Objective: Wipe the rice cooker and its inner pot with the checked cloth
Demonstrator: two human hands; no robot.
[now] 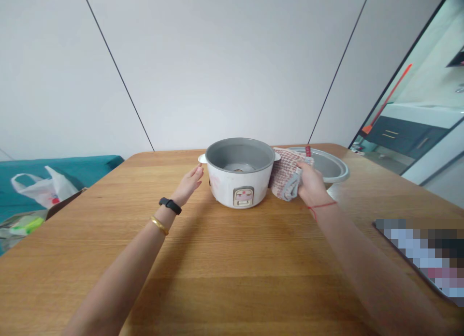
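Observation:
A white rice cooker [222, 183] stands upright with its lid off, its grey inside showing and a small control panel facing me. My left hand [189, 182] is beside its left handle, fingers stretched out and holding nothing; whether the fingertips touch the handle I cannot tell. In my right hand [312, 181] is a folded, checked cloth [286, 169] in reddish brown and white with a grey-blue edge. The cloth lies against the cooker's right side, below the right handle. Behind my right hand sits a wide-rimmed, grey-lined vessel [331, 164], partly hidden by the cloth and hand.
Everything stands on a wooden table [217, 258] against a pale panelled wall [232, 60]. A pixelated flat object [424, 258] lies at the right edge. On the left, a teal sofa [97, 167] holds a white plastic bag [47, 188]. A doorway opens at far right.

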